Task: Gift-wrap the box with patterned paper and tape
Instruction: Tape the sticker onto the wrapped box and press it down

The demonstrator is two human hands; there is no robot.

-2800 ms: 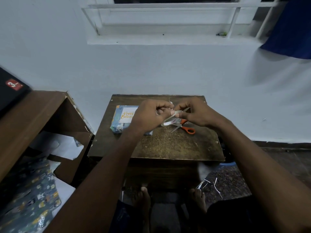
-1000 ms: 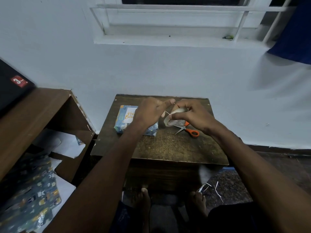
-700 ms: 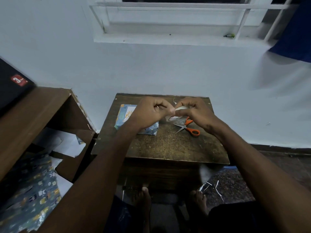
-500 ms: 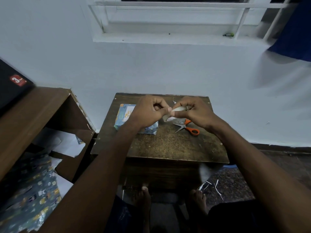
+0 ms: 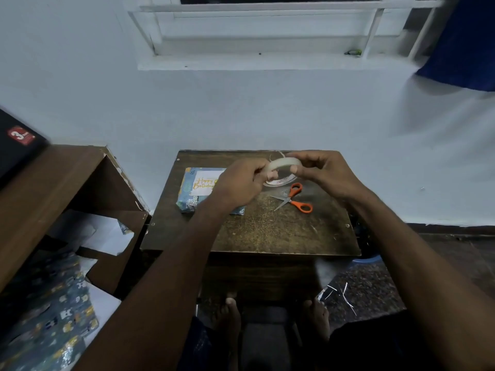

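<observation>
Both hands hold a roll of clear tape (image 5: 281, 167) in the air above the far half of the small wooden table (image 5: 281, 231). The right hand (image 5: 325, 175) pinches the roll at its 3 o'clock side, thumb beneath and fingers arched over the top, wrist bent inward and forearm running back toward 5 o'clock. The left hand (image 5: 241, 186) closes on the roll's 9 o'clock edge, knuckles up, its fingertips curled against the rim; whether they pinch a loose tape end is too blurred to tell. Its forearm stretches back toward 7 o'clock. A thin curl of tape stands up from the top of the roll.

Directly below the roll, orange-handled scissors (image 5: 294, 200) lie flat on the table, blades pointing toward 8 o'clock, handles toward 4 o'clock. At 9 o'clock from the hands, the gift box (image 5: 198, 191) rests on the table, already covered in blue patterned paper, a white "Happy Birthday" card on its top face; the left wrist hides its near right corner.

Further out at 8 o'clock, a brown wooden shelf unit (image 5: 53, 188) holds crumpled white paper, and a sheet of dark patterned wrapping paper (image 5: 48, 317) lies at its foot. Bare feet show under the table.
</observation>
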